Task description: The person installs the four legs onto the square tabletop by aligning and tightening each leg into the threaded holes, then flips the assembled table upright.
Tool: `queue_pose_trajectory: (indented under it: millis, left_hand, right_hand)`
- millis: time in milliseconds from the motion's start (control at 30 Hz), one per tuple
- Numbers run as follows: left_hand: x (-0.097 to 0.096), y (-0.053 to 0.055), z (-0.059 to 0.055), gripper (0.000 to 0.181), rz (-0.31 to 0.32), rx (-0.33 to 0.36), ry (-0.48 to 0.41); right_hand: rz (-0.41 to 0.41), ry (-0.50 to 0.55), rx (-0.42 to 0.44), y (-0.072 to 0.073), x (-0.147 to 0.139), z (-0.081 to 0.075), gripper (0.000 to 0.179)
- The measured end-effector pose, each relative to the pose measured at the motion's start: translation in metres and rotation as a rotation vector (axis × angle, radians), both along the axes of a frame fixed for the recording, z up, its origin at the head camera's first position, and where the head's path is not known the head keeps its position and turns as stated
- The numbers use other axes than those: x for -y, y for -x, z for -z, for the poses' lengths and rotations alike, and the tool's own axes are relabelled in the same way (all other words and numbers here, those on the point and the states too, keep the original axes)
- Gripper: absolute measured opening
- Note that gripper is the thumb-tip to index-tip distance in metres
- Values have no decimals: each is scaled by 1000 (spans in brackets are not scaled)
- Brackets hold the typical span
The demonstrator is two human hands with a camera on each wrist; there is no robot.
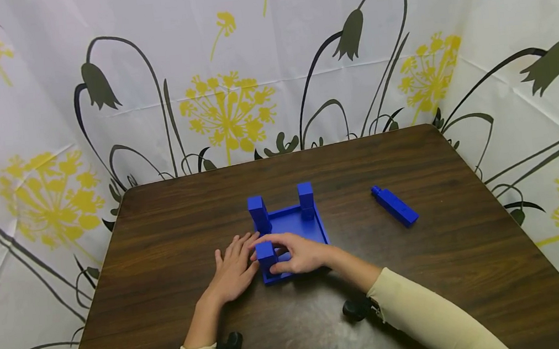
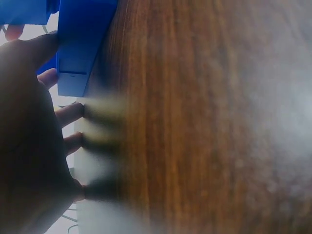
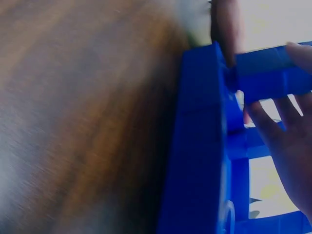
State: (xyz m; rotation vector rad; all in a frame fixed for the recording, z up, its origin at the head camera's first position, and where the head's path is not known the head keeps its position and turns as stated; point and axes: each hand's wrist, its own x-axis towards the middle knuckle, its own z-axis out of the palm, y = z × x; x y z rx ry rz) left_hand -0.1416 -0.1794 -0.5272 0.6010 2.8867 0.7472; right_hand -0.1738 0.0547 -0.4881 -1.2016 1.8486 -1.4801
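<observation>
A blue square tray-like base (image 1: 321, 227) lies on the table with its raised rim up. My right hand (image 1: 302, 253) grips a blue square post (image 1: 266, 251) at the base's near left corner, thumb on the near side and fingers behind. In the right wrist view the post (image 3: 265, 78) narrows to a neck close over the base's rim (image 3: 197, 141). Spread flat, my left hand (image 1: 233, 270) rests along the base's left side, its fingertips at the edge. Two more posts, one far left (image 1: 258, 211) and one far right (image 1: 306, 197), stand upright on the base.
A loose blue post (image 1: 396, 206) with a narrow knobbed end lies on the dark wooden table (image 1: 466, 258) to the right. Behind the table hangs a white curtain (image 1: 258, 43) with flower prints. Each wrist carries a small black camera.
</observation>
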Motion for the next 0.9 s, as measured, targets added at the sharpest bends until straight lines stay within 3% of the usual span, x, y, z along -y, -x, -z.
queue_pose_trajectory:
  millis: [233, 500, 900]
  left_hand:
    - [0, 2, 2, 60, 6, -8, -20]
    - [2, 4, 6, 61, 0, 42, 13]
    - [1, 2, 5, 62, -2, 2, -15]
  right_hand:
    - [-30, -47, 29, 8, -4, -5, 58]
    - [54, -87, 27, 5, -2, -4, 53]
    - [153, -95, -24, -2, 0, -2, 53]
